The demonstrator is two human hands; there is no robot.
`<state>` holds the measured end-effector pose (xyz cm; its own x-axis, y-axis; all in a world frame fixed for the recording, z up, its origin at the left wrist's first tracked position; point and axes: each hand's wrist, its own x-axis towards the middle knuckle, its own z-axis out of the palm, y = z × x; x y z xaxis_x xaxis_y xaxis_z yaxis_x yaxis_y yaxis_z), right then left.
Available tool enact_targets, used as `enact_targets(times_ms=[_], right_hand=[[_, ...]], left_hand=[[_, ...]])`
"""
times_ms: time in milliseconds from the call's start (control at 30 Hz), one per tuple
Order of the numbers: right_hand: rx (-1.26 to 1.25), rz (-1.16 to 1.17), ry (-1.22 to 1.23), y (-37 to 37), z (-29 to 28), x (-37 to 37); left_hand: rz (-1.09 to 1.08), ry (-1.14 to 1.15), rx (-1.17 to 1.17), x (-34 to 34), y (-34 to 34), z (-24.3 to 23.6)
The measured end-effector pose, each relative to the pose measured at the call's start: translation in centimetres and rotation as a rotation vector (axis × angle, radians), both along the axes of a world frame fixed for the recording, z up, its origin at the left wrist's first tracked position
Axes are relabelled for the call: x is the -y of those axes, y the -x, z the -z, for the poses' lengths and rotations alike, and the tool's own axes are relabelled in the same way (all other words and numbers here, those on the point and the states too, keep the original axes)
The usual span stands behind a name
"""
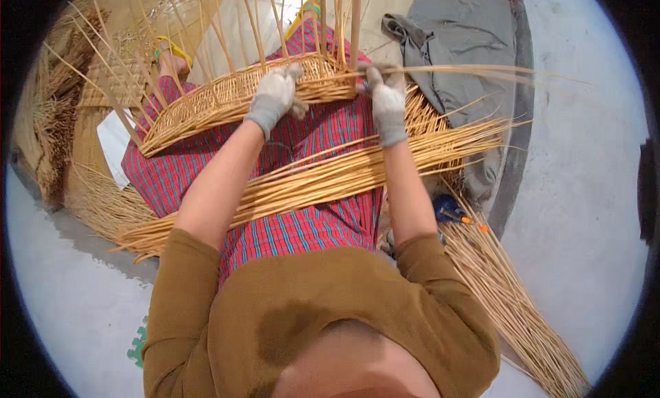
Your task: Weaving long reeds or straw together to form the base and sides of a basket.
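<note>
Across my knees lies a partly woven wicker basket [199,109], with a low wall and tall upright stakes [252,27] standing from it. My left hand [276,94], in a white and grey knit glove, is closed over the near woven edge, right of its middle. At the basket's right corner, beside a thick stake [355,27], my gloved right hand [386,99] is closed on a thin wicker rod [467,69]. The rod's long end runs out to the right, blurred towards its tip. My fingertips there are partly hidden.
A bundle of loose wicker rods [323,178] rests across my lap on red plaid cloth. More rods [512,302] lie at the lower right, near a blue and orange tool [450,211]. Grey cloth [460,40] lies at the upper right, dry brush [51,123] at the left.
</note>
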<state>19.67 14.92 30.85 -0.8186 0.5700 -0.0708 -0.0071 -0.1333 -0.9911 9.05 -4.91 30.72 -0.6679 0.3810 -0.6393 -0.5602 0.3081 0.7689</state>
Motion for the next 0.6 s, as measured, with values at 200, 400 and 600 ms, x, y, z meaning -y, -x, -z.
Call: enact_targets(times_ms=[200, 400, 600], right_hand=[[0.147, -0.047, -0.107, 3.9, -1.0, 0.7], [-0.301, 0.038, -1.202, 17.0, 2.4, 0.3], [0.74, -0.352, -1.262, 5.6, -3.2, 2.0]], left_hand=[[-0.039, -0.162, -0.002, 1.4, -1.1, 1.4], [-0.091, -0.099, -0.023, -5.7, -2.4, 0.0], [-0.206, -0.013, 0.089, -0.6, -1.1, -0.2]])
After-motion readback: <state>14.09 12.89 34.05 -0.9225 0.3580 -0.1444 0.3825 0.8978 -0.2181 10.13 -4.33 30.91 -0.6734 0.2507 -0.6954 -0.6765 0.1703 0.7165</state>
